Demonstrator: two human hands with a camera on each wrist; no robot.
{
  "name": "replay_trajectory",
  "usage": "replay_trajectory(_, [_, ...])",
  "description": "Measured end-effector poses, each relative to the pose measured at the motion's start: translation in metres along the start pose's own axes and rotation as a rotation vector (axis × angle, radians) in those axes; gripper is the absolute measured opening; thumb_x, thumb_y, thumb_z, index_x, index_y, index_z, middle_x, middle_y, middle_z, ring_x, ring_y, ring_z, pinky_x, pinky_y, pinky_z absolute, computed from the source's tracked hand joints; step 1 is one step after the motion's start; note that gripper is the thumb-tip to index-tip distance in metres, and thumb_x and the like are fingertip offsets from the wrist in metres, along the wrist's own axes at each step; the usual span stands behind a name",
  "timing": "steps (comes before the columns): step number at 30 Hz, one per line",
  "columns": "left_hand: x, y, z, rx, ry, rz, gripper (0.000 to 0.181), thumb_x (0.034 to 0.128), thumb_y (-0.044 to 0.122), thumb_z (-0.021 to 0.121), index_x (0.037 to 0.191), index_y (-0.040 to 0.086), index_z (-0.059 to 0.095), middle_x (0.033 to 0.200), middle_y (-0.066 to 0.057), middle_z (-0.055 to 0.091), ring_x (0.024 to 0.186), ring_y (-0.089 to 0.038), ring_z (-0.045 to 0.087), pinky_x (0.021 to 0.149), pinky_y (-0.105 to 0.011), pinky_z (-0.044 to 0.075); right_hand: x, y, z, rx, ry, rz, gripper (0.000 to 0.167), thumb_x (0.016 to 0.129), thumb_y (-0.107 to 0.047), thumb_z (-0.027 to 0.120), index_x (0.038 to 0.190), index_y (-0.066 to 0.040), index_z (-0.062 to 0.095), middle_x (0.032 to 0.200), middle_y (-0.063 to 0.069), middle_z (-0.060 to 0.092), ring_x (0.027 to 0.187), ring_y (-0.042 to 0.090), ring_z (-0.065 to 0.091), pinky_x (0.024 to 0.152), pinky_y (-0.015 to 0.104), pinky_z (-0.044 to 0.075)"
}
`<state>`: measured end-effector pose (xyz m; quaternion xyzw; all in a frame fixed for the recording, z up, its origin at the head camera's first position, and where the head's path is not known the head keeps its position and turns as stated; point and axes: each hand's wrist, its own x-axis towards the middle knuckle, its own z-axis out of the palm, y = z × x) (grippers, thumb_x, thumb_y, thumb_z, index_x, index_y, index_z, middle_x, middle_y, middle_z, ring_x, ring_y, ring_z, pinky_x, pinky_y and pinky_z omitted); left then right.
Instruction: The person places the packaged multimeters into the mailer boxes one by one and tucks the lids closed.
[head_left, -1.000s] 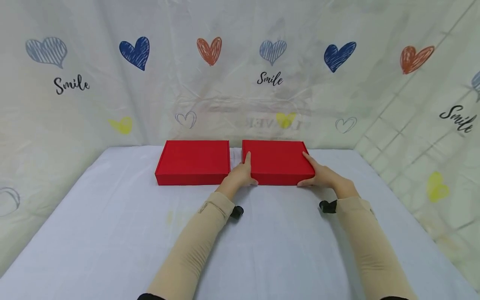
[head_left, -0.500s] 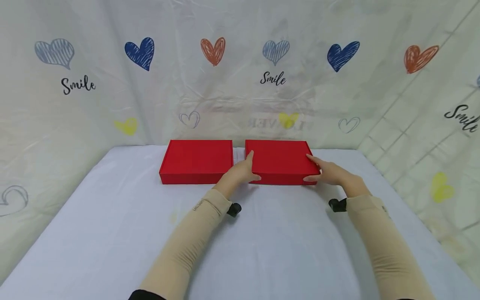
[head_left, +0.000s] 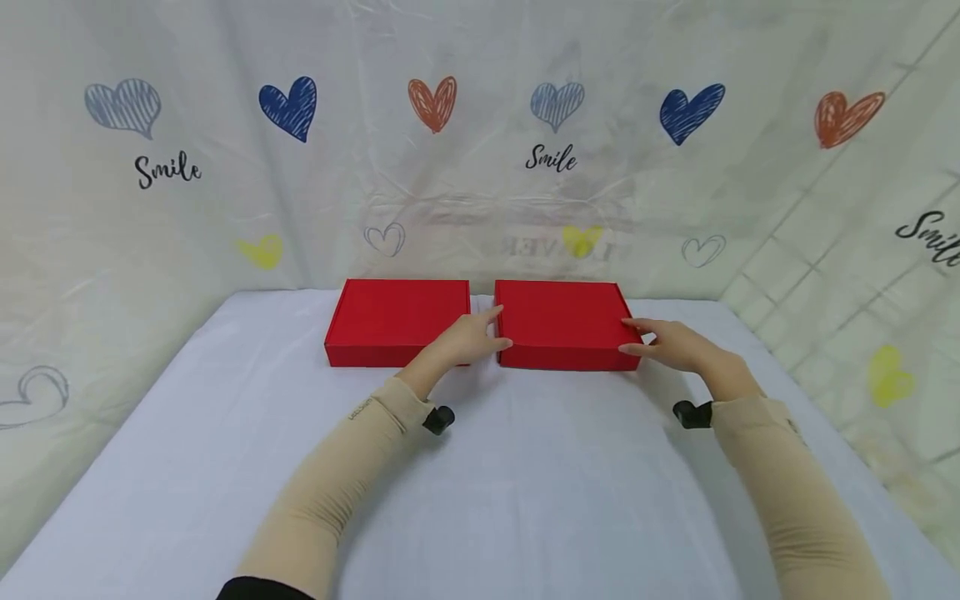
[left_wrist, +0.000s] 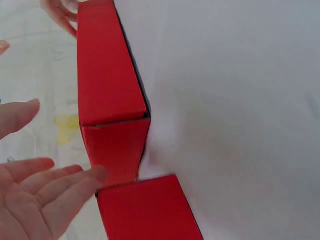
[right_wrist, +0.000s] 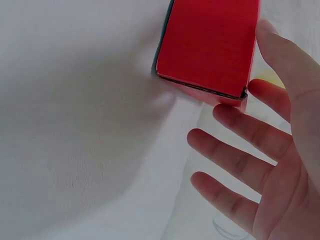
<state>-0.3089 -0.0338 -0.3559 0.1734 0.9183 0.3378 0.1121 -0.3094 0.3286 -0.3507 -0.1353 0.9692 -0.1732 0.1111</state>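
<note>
Two flat red boxes lie side by side at the back of the white-covered table, a narrow gap between them. Over the inner edge of the left box [head_left: 386, 317] is my left hand [head_left: 465, 338], its fingers pointing at the gap. In the left wrist view its fingers [left_wrist: 65, 192] are extended beside the near end of the right box [left_wrist: 112, 65], with the thumb raised. My right hand [head_left: 678, 346] is at the right box's outer end; the right wrist view shows spread fingers [right_wrist: 235, 165] around that corner, fingertips close to the cardboard. Whether they touch cannot be told.
A pale curtain [head_left: 480, 192] printed with hearts and "Smile" hangs right behind the boxes. White cloth [head_left: 540, 483] covers the table in front of them. A small black camera [head_left: 438, 419] is on the left wrist, another camera [head_left: 692, 414] on the right.
Both hands have drawn away from the right box, the left one leftward, the right one to the right. The boxes keep their places on the table; the head view has turned slightly left.
</note>
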Motion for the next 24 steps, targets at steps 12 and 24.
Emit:
replay_trajectory(12, [-0.039, -0.034, -0.046, 0.107, 0.219, 0.109, 0.065, 0.1007, 0.021, 0.066, 0.159, 0.014, 0.039, 0.157, -0.013, 0.045, 0.139, -0.031, 0.045, 0.104, -0.048, 0.05, -0.006, 0.005, -0.007, -0.054, 0.234, -0.068, 0.058, 0.104, -0.034, 0.06, 0.151, -0.002, 0.048, 0.143, 0.032, 0.053, 0.127, 0.05, 0.05, 0.098, 0.065, 0.045])
replay_trajectory(24, [-0.073, -0.082, -0.089, 0.414, 0.385, 0.028, 0.067, 0.1033, 0.026, 0.059, 0.162, 0.012, 0.03, 0.165, -0.018, 0.03, 0.15, -0.042, 0.027, 0.113, -0.063, 0.034, -0.008, 0.018, 0.003, -0.144, 0.684, -0.128, 0.04, 0.103, -0.018, 0.062, 0.138, 0.0, 0.059, 0.142, 0.028, 0.055, 0.13, 0.05, 0.049, 0.106, 0.069, 0.037])
